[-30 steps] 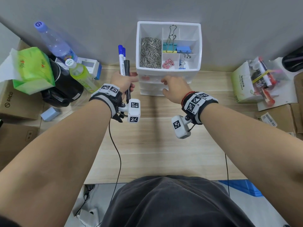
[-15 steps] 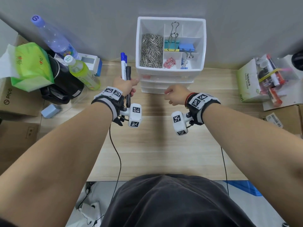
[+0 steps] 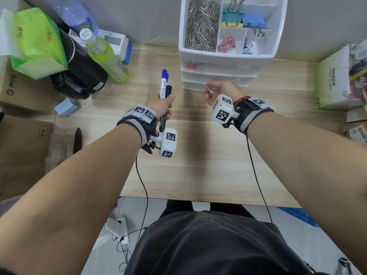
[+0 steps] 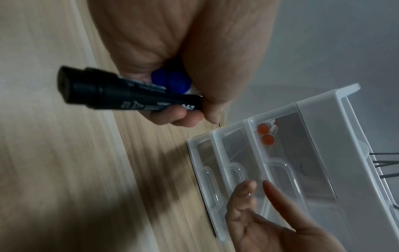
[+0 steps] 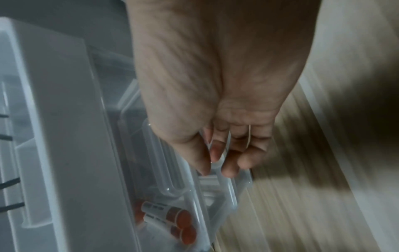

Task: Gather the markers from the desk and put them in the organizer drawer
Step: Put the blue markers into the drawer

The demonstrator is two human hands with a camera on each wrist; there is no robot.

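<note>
My left hand (image 3: 164,102) grips a bundle of markers (image 3: 164,84) upright: two with blue caps (image 4: 170,81) and one black marker (image 4: 129,97). It is left of the white organizer (image 3: 218,60) and a little in front of it. The stacked clear drawers (image 3: 216,79) look pushed in. Red-ended markers (image 4: 266,134) lie inside the top drawer (image 5: 179,221). My right hand (image 3: 216,90) is palm up at the drawer fronts. Its fingers (image 4: 278,196) are spread and loosely bent by the clear handles, and no firm grip shows through the blur.
The organizer's top tray holds paper clips (image 3: 200,26) and binder clips. A green tissue pack (image 3: 33,42), bottles (image 3: 105,56), a black item (image 3: 79,76) and a small blue box (image 3: 66,107) crowd the left. A carton (image 3: 333,76) stands right. Bare wooden desk (image 3: 198,155) lies before me.
My left hand has drawn the markers back from the organizer's side toward me. My right hand has turned palm up and dropped to the lower drawer fronts. The head view has moved closer.
</note>
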